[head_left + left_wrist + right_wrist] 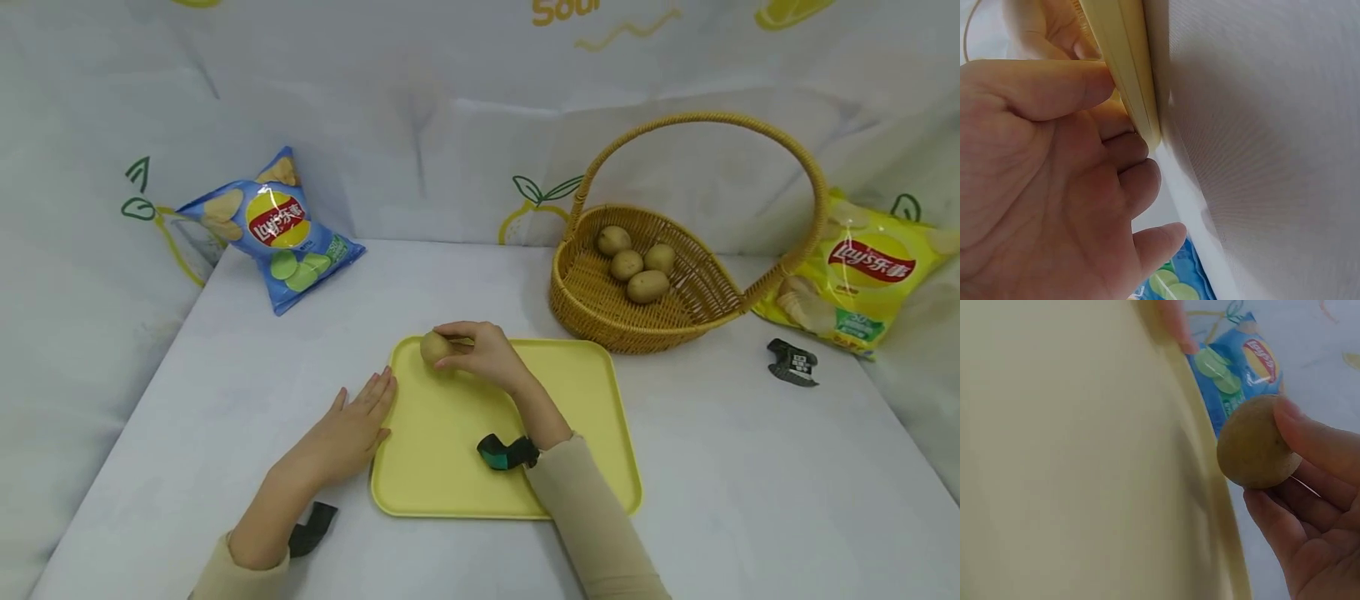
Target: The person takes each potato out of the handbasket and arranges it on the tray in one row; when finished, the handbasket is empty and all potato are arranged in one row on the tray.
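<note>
A round potato [434, 350] is pinched between the thumb and fingers of my right hand [483, 358], over the far left corner of the yellow tray [435, 467]. In the right wrist view the potato [1254, 447] shows fully in front of the fingertips. My left hand [352, 433] rests against the tray's left edge with its fingers extended. From the left wrist, the thumb and fingers of that hand [1054, 169] touch the tray's rim [1125, 62].
Behind the tray to the right stands a wicker basket [600, 329] with several potatoes [648, 287] inside. A blue chip bag [281, 229] leans at the back left, a yellow chip bag [862, 271] at the back right. A small black object [792, 363] lies on the right.
</note>
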`<state>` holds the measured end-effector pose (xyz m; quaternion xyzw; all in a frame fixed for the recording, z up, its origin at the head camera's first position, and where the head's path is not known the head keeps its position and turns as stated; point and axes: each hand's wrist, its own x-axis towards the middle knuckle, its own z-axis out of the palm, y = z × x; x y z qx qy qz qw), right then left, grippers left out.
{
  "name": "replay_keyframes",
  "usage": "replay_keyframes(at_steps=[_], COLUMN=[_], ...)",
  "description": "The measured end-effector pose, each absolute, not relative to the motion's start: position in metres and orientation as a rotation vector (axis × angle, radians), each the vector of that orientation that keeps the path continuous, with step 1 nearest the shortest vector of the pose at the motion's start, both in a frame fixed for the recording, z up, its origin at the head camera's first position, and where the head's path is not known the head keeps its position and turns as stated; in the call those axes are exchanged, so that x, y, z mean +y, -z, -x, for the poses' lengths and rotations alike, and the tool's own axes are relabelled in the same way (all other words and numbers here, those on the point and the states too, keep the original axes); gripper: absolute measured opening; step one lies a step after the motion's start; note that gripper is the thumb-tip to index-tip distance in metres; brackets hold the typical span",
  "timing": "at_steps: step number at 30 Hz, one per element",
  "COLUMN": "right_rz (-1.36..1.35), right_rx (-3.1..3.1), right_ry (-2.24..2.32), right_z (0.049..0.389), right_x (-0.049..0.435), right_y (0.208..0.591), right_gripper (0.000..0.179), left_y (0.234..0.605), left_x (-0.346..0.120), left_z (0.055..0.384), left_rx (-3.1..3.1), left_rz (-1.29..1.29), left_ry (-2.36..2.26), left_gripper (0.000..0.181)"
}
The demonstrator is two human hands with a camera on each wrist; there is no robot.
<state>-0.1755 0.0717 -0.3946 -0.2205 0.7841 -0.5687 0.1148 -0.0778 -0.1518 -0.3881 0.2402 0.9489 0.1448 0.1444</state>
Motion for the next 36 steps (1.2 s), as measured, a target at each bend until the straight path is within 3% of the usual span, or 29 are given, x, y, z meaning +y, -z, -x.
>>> replay_keyframes(at_steps=[36], right_rz=[0.598], right_rx=[2.377], right_ry=[1.575], right_z=[0.171], right_x=[0.056], right_y=[0.407], right_gripper=[0.039], left_y=[0.385], left_x=[-0.151], left_z=[0.078], left_rx=[2.720], left_rz=[-0.690], left_ry=[-0.408], left_gripper=[0.060])
